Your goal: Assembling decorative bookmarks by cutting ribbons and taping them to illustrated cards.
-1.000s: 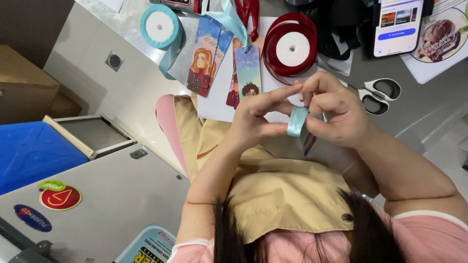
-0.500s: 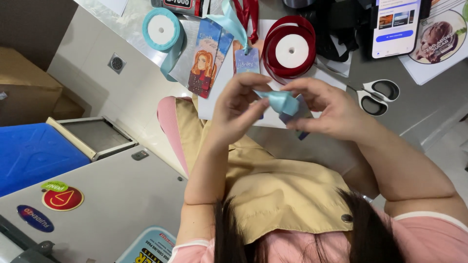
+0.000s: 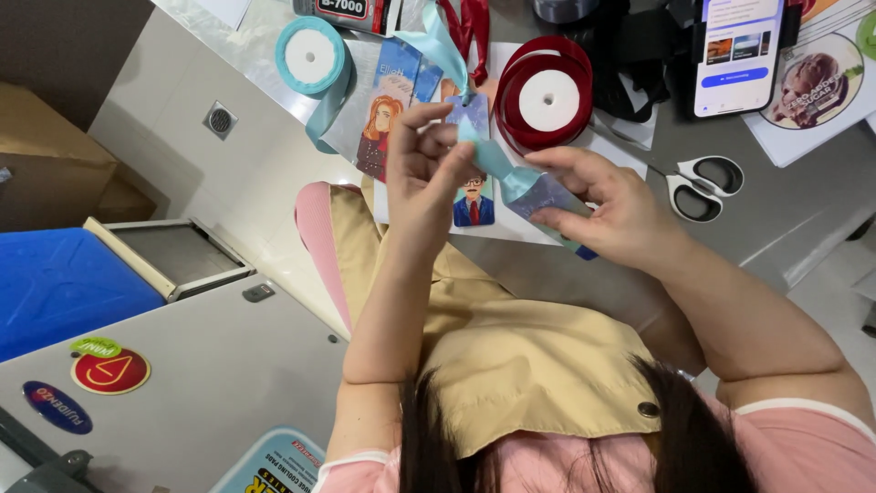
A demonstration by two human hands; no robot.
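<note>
My left hand (image 3: 427,169) is raised above the desk edge and pinches one end of a short light blue ribbon (image 3: 493,157) between thumb and fingers. My right hand (image 3: 607,208) holds a small shiny bookmark card (image 3: 545,194) that the ribbon's other end runs to. The ribbon is stretched between the two hands. Beneath them a bookmark with a cartoon figure in a suit (image 3: 474,203) lies on white paper. Another bookmark showing a red-haired figure (image 3: 385,117) lies just left of my left hand.
A light blue ribbon spool (image 3: 310,55) and a red ribbon spool (image 3: 547,96) sit on the grey desk. White-handled scissors (image 3: 703,185) lie to the right, a lit phone (image 3: 739,50) beyond them. A blue box (image 3: 64,283) and a grey cabinet with stickers (image 3: 182,383) stand at the left.
My hands, which were close together around a folded loop of blue ribbon, have drawn apart. The left hand has risen, and the ribbon is now pulled out between them.
</note>
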